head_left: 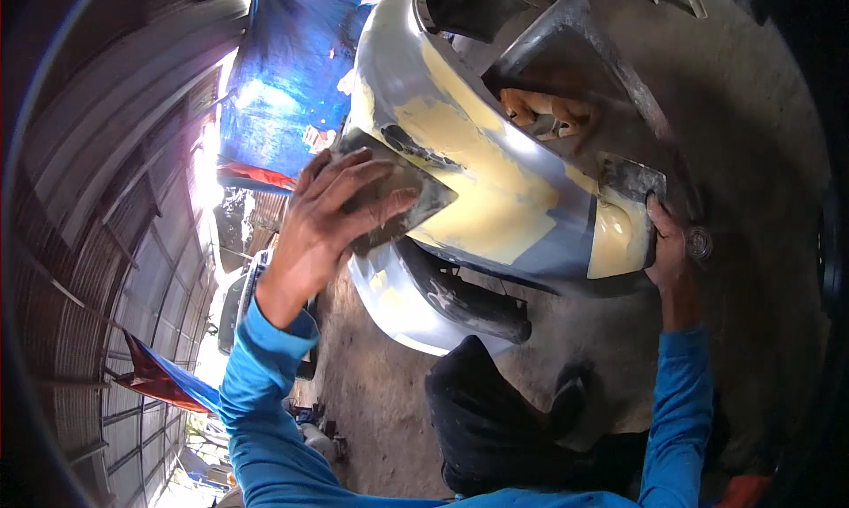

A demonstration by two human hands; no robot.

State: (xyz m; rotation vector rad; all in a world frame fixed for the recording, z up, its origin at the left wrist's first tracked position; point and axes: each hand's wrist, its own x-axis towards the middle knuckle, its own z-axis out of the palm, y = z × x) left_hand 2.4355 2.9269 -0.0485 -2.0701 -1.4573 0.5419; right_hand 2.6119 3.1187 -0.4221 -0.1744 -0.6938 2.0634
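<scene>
A curved grey car body panel (pixel 566 243), patched with yellow putty (pixel 495 203), stands before me. My left hand (pixel 323 216) is over its left part, with fingers spread across the back of a dark, worn flat square sheet (pixel 429 198). That sheet lies against or just above the panel; which, I cannot tell. At the panel's right end, my right hand (pixel 669 243) grips a flat board (pixel 606 265) carrying a mound of yellow putty (pixel 616 228). A grey flat plate (pixel 635 177) lies at the board's far edge, under my thumb.
Below the panel is another pale curved body part (pixel 389 309) with a dark inner edge. A tan dog (pixel 553 110) lies beyond, beside a grey angled frame (pixel 610 57). A blue tarp (pixel 283 75) hangs at far left, near a corrugated wall (pixel 80 216). My dark-clothed knee (pixel 473 402) is close by.
</scene>
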